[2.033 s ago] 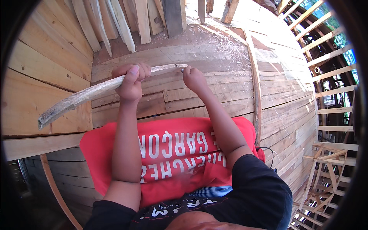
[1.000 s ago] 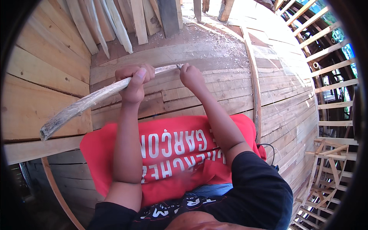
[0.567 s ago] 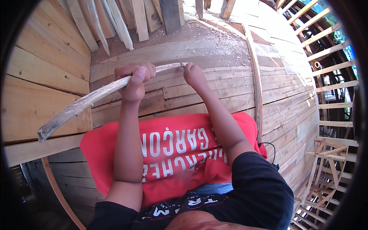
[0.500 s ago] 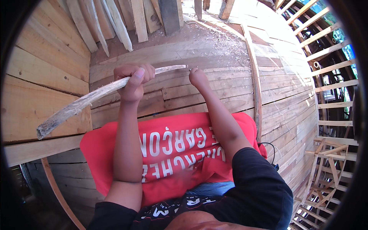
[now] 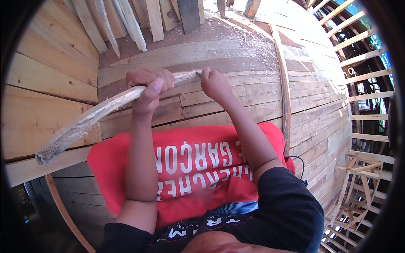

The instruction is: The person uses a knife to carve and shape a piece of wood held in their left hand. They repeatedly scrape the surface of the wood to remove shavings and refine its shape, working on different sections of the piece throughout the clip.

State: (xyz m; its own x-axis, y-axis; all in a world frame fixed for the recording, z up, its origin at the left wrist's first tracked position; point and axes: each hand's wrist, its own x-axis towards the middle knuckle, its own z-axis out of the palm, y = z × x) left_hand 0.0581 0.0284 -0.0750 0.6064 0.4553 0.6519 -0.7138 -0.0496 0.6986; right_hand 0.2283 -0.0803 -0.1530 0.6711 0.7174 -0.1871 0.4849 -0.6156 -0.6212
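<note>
My left hand [image 5: 149, 86] is closed around a long curved wooden stick [image 5: 90, 113], its thumb along the near side. The stick's thick, rough end hangs at the left, and its thinner, pale end reaches right, past my fist. My right hand [image 5: 216, 84] is closed at that thin end, fingers pinched together. A small dark-pointed tool [image 5: 198, 74] shows from its fingertips, against the stick's tip; the rest of it is hidden in my fist. Under my forearms a red cloth with white lettering [image 5: 198, 152] covers my lap.
Wood shavings [image 5: 249, 44] lie scattered over the plank floor [image 5: 236, 99]. Several boards [image 5: 154, 23] lean at the far left, beside a plank wall [image 5: 46, 84]. A raised wooden strip [image 5: 282, 80] crosses the floor at the right, before a slatted railing [image 5: 369, 116].
My right hand has moved a little left and closer, bringing the dark point onto the stick's tip. The stick has turned slightly in my left hand, its thick end dropping a little.
</note>
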